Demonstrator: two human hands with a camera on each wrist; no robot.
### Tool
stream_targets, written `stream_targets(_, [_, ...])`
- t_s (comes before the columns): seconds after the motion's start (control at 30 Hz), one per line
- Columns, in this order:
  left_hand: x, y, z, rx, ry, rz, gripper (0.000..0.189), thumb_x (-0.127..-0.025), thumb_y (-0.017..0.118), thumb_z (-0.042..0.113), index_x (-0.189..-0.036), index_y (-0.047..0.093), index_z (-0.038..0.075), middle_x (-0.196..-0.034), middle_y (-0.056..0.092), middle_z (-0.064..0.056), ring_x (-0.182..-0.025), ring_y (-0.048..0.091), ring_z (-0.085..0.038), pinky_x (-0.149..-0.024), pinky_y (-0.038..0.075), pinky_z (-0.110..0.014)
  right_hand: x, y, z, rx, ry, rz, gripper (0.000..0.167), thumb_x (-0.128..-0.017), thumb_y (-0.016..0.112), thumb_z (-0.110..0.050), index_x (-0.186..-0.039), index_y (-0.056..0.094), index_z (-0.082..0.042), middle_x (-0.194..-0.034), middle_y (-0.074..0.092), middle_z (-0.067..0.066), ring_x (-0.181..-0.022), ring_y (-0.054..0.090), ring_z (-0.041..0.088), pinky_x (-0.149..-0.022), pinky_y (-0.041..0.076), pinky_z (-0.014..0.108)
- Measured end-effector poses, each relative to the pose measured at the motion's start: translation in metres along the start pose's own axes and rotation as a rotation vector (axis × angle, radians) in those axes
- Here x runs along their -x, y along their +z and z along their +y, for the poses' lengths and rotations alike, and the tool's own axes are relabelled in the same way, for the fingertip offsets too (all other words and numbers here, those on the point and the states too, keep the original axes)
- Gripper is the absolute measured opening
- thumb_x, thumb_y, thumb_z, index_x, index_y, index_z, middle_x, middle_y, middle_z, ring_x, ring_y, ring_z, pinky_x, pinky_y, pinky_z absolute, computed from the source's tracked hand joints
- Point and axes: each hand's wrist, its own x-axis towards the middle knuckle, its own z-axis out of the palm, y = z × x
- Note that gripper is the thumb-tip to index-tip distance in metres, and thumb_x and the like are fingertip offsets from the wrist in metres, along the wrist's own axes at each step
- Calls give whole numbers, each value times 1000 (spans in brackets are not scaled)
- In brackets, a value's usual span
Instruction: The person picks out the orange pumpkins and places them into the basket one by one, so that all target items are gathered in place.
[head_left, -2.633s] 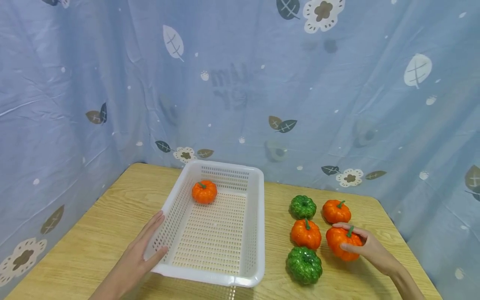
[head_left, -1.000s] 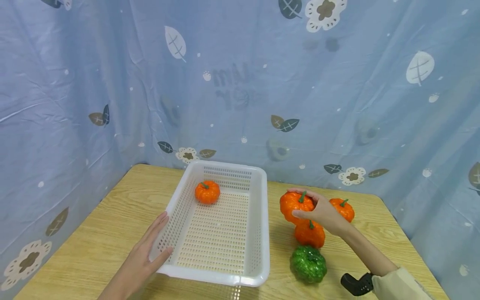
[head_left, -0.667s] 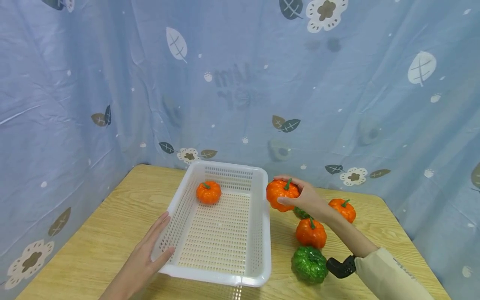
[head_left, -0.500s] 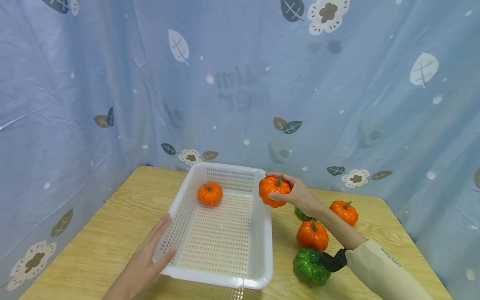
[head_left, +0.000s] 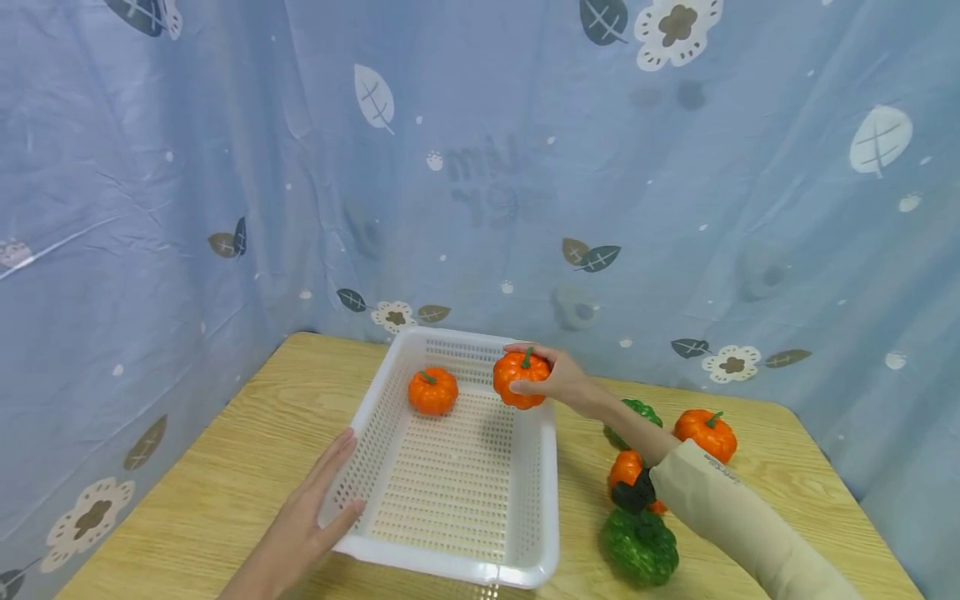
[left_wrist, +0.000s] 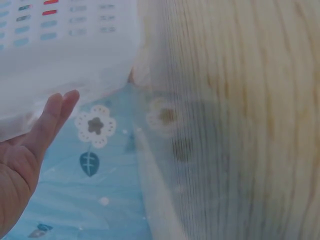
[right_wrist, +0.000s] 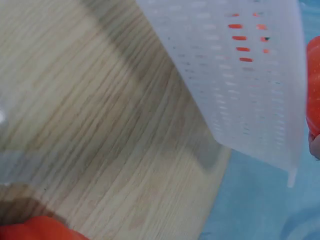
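My right hand (head_left: 558, 379) grips an orange pumpkin (head_left: 517, 385) with a green stem, above the right back part of a white slotted basket (head_left: 453, 571). In the right wrist view, that pumpkin (right_wrist: 314, 85) shows only at the right edge, past the basket wall (right_wrist: 250, 100). A smaller-looking orange pumpkin (head_left: 432, 392) sits inside the basket near its back left corner. My left hand (head_left: 303, 517) rests against the basket's left side with fingers extended and thumb over the rim. The left wrist view shows this hand (left_wrist: 30, 155) beside the basket wall (left_wrist: 60, 65).
Right of the basket on the wooden table (head_left: 225, 467) lie two green pumpkins, one in front (head_left: 640, 546) and one behind (head_left: 636, 421). An orange pumpkin (head_left: 705, 433) sits farther right. Another orange pumpkin (head_left: 624, 468) is partly hidden by a black wrist device (head_left: 634, 492).
My right hand took the orange pumpkin from the table's right side, lifted it and carried it left over the basket. My left hand stayed at the basket's side. The head view shifted slightly.
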Motion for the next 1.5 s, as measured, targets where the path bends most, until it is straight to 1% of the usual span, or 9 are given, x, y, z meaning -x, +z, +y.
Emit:
stream_targets(0.2, [2, 1, 0, -20, 15, 20, 72, -88, 68, 19, -150, 32, 11, -157, 26, -2, -135, 34, -36, -99, 37, -58, -15, 5, 6, 56, -7, -24, 65, -79, 78, -9, -137, 49, -2, -126, 54, 17, -104, 58, 26, -82, 56, 37])
stream_targets(0.33, [2, 0, 1, -3, -4, 8, 70, -89, 67, 20, -150, 32, 11, -157, 26, -4, -134, 33, -40, -100, 36, -60, -24, 4, 9, 67, -23, -99, 61, -79, 77, -5, -134, 51, -1, -126, 55, 17, -106, 58, 27, -84, 56, 39])
stream_targets(0.53, [2, -1, 0, 19, -38, -8, 68, -91, 65, 21, -150, 32, 11, -156, 26, -8, -135, 32, -40, -100, 36, -61, -37, 1, 11, 173, -33, -225, 67, -77, 79, -7, -137, 49, 0, -131, 53, 16, -108, 57, 28, -85, 56, 39])
stream_targets(0.6, [3, 0, 0, 18, -29, -3, 69, -91, 65, 21, -150, 32, 11, -156, 26, -8, -135, 33, -41, -98, 37, -62, -41, -1, 12, 192, -17, -275, 69, -77, 80, -10, -138, 48, 0, -129, 55, 15, -108, 58, 26, -85, 56, 38])
stream_targets(0.73, [2, 1, 0, 12, -4, 7, 68, -90, 65, 19, -149, 32, 9, -156, 26, -9, -134, 33, -42, -97, 37, -64, -50, -7, 13, 165, 36, -430, 73, -78, 79, -10, -141, 43, 3, -129, 57, 13, -110, 58, 23, -90, 53, 36])
stream_targets(0.87, [1, 1, -1, 9, -3, 5, 68, -91, 65, 20, -150, 32, 10, -157, 25, -6, -135, 32, -41, -97, 37, -63, -59, -13, 11, 165, 96, -561, 77, -78, 79, -11, -143, 39, 3, -130, 55, 12, -112, 56, 22, -94, 51, 36])
stream_targets(1.1, [1, -1, 0, 9, -28, -8, 67, -92, 63, 22, -150, 32, 10, -156, 25, -7, -136, 30, -39, -100, 34, -62, -72, -13, 11, 161, 169, -653, 75, -77, 79, -7, -141, 41, 3, -132, 52, 10, -114, 54, 22, -95, 50, 38])
stream_targets(1.3, [1, 1, 0, 8, 3, -2, 66, -91, 64, 19, -149, 33, 7, -155, 28, -13, -135, 32, -40, -99, 35, -61, -82, -13, 15, 223, 201, -727, 75, -76, 80, -6, -141, 43, 2, -133, 52, 10, -114, 55, 22, -95, 51, 38])
stream_targets(1.5, [1, 1, 1, 1, -28, -10, 65, -92, 63, 21, -149, 34, 8, -156, 27, -7, -137, 31, -36, -103, 34, -55, -91, -10, 18, 255, 244, -842, 73, -78, 77, 0, -141, 40, 4, -133, 52, 7, -117, 52, 20, -97, 48, 37])
